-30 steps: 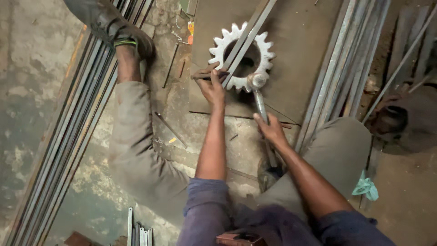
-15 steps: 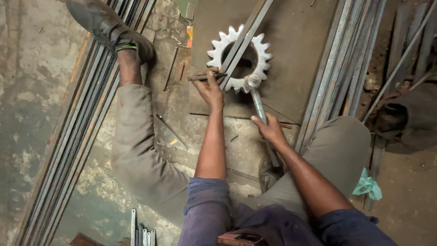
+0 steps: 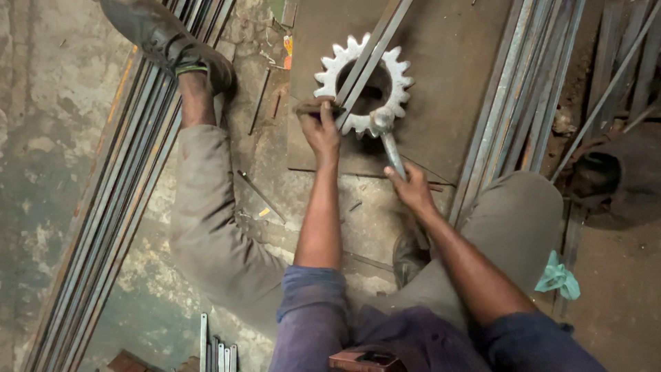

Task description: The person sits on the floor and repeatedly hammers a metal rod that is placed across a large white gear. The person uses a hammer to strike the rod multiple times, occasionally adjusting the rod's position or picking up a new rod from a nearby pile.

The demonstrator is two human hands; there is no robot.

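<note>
Hammer in my right hand, a short rod pinned at the gear with my left.

I sit on the floor (image 3: 385, 200) with my legs spread so the work lies between them. My right hand (image 3: 412, 189) is closed around the hammer (image 3: 387, 138) handle, its head resting at the gear's (image 3: 365, 86) near rim. My left hand (image 3: 320, 127) pinches a short rod (image 3: 313, 108), fingers curled shut, pressing it against the teeth to steady it. The gear lies flat on a steel plate (image 3: 454, 69), and two long metal strips (image 3: 375, 52) run through its hole.
</note>
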